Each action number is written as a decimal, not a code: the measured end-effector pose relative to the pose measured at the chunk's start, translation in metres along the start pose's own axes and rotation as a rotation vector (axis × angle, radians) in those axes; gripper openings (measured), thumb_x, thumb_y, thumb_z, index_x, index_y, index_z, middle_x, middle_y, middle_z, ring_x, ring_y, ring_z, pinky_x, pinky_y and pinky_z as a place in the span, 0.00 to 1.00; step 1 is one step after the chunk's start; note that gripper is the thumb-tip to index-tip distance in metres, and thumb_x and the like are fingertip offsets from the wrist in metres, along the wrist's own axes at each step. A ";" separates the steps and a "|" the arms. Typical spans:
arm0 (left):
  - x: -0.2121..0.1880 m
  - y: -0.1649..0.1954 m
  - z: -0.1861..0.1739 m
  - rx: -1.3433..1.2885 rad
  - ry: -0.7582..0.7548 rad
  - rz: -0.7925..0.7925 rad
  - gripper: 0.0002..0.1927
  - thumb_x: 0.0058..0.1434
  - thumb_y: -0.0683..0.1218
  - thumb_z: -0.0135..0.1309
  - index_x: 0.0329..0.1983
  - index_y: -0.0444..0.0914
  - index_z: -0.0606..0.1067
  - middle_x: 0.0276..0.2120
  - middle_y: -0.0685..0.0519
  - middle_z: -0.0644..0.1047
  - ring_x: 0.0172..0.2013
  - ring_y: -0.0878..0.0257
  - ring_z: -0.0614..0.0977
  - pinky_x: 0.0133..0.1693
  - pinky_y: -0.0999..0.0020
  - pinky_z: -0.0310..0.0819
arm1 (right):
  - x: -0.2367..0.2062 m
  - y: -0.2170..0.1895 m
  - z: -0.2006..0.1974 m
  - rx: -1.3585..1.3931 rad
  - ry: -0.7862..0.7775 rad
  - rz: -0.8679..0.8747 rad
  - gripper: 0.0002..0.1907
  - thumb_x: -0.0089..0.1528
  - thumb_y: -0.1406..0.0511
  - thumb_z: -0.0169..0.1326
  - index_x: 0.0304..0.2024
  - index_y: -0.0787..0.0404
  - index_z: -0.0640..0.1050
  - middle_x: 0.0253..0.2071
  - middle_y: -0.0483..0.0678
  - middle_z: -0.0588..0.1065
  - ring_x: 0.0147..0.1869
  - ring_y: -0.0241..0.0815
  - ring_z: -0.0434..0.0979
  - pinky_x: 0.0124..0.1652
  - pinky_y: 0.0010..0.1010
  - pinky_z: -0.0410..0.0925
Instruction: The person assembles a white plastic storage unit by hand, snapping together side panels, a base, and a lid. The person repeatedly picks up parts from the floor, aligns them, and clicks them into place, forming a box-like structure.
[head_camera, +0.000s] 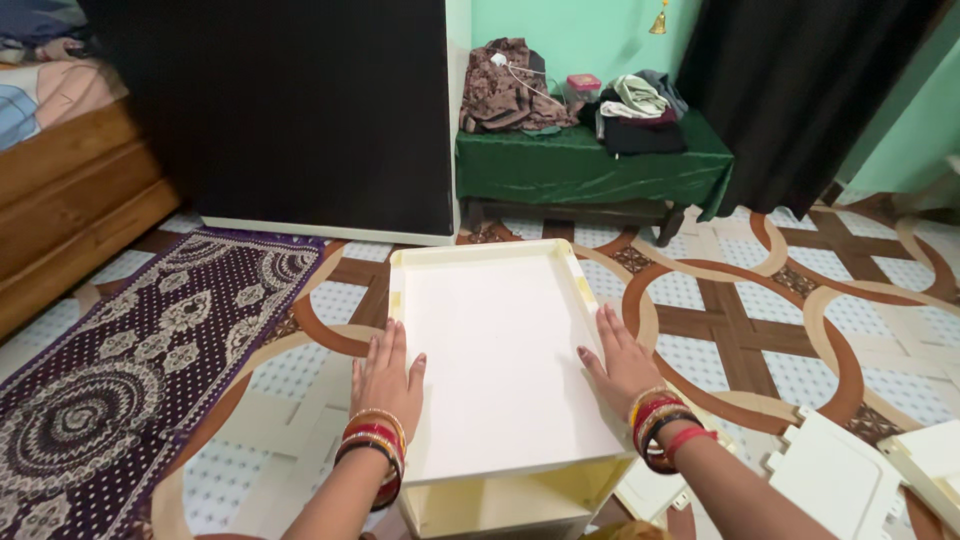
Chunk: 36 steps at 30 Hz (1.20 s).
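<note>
A cream plastic shelf unit (495, 340) stands on the patterned floor in front of me, its flat rimmed top panel facing up. My left hand (386, 372) lies flat with fingers apart against the panel's left edge. My right hand (620, 360) lies flat on the panel's right edge. Both wrists wear red and gold bangles. Neither hand holds anything. A lower shelf (490, 505) shows under the near edge.
Loose cream plastic panels (835, 475) lie on the floor at the right. A purple patterned rug (130, 370) covers the left. A green-draped table (590, 165) with piled clothes stands behind, beside a dark cabinet (300, 110) and a wooden bed (60, 190).
</note>
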<state>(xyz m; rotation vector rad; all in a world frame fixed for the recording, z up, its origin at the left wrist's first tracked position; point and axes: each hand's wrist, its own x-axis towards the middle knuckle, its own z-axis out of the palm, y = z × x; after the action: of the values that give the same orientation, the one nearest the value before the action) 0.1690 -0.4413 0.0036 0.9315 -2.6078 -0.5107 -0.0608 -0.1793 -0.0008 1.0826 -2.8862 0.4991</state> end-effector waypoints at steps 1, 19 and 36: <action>-0.001 0.002 -0.003 0.006 -0.025 -0.029 0.36 0.70 0.60 0.36 0.77 0.44 0.48 0.77 0.56 0.47 0.74 0.53 0.50 0.70 0.47 0.40 | -0.002 -0.005 -0.003 0.003 0.024 0.004 0.41 0.67 0.46 0.39 0.76 0.55 0.47 0.80 0.47 0.44 0.79 0.49 0.52 0.72 0.42 0.51; 0.009 -0.016 0.020 -0.057 0.019 -0.069 0.36 0.69 0.60 0.38 0.76 0.42 0.49 0.77 0.57 0.49 0.72 0.57 0.58 0.68 0.50 0.53 | -0.001 -0.007 0.001 0.071 0.248 0.066 0.40 0.63 0.45 0.42 0.75 0.46 0.50 0.80 0.45 0.42 0.72 0.53 0.64 0.59 0.44 0.69; -0.024 -0.010 0.014 0.039 0.049 -0.113 0.32 0.70 0.59 0.33 0.76 0.49 0.50 0.77 0.56 0.48 0.74 0.54 0.52 0.69 0.47 0.47 | -0.037 -0.019 -0.007 -0.036 0.083 0.069 0.42 0.64 0.42 0.42 0.75 0.52 0.51 0.78 0.45 0.48 0.79 0.48 0.50 0.70 0.47 0.52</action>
<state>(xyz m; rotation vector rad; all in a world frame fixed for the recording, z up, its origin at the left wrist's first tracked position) 0.1859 -0.4298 -0.0169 1.0947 -2.5408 -0.4612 -0.0208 -0.1668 0.0061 0.9377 -2.8569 0.4799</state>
